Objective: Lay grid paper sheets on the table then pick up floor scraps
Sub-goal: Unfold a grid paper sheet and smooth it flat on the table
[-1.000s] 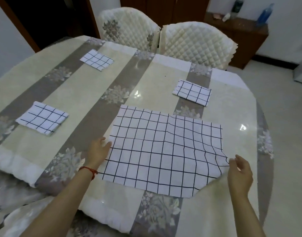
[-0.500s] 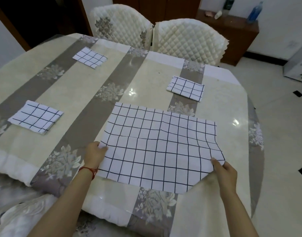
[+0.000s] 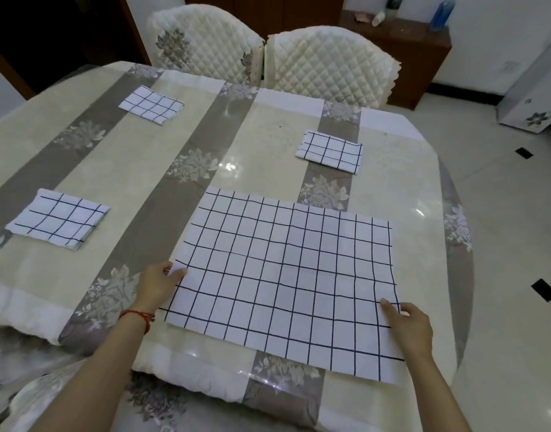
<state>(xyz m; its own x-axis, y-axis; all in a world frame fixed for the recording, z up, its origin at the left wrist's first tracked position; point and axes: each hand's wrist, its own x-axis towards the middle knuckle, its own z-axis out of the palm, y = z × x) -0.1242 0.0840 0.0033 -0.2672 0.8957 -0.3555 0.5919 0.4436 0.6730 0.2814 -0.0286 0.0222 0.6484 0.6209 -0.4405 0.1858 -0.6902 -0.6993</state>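
We pinch the large grid sheet (image 3: 283, 285) at both side edges, left hand (image 3: 157, 286) and right hand (image 3: 408, 325). Uneven tugging could wrinkle it (the glossy table (image 3: 268, 145) looks slippery).

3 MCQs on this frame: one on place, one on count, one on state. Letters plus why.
1. Where is the large grid sheet?
A. near table edge, between both hands
B. on a chair
C. on the floor

2. How many small folded grid sheets lie on the table?
A. one
B. three
C. five

3. The large sheet is:
A. rolled up
B. crumpled
C. spread flat

Answers:
A: left hand grips its left edge, right hand its near right corner.
B: ones at.
C: it lies open on the table.
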